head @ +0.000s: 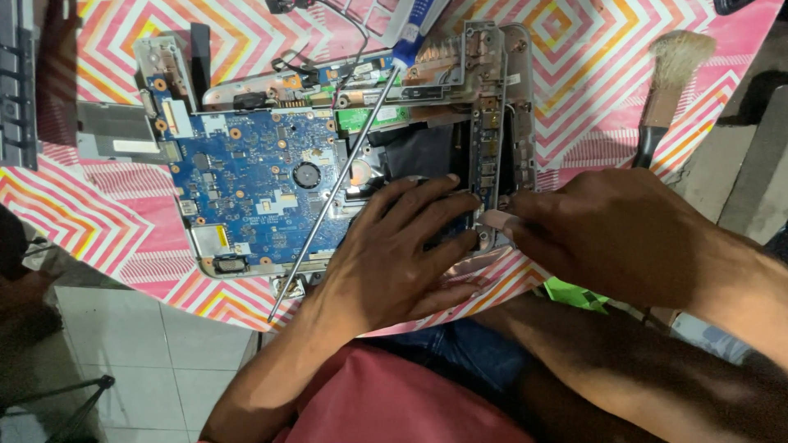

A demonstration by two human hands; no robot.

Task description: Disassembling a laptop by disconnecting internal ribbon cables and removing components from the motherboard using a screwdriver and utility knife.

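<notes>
I see an opened laptop chassis [492, 49] lying on a table covered with a pink, orange and white zigzag cloth [607, 74]. Its blue circuit board [254, 180] sits exposed in the left half, with a round coin cell [306, 175] near its middle. My left hand [394, 254] lies flat on the lower right part of the chassis, fingers spread and pressing down, the fingertips reaching a narrow vertical board strip [486, 148] at the right edge. My right hand [607, 238] comes in from the right, thumb and forefinger pressed together at the chassis corner just beside that strip; I cannot tell whether they pinch anything. The 2 hands are almost touching there. A long screwdriver [345, 172] with a blue and white handle lies diagonally across the board, tip toward the near table edge. A paintbrush [669, 78] with a dark handle rests on the cloth to the right, well apart from the chassis.
</notes>
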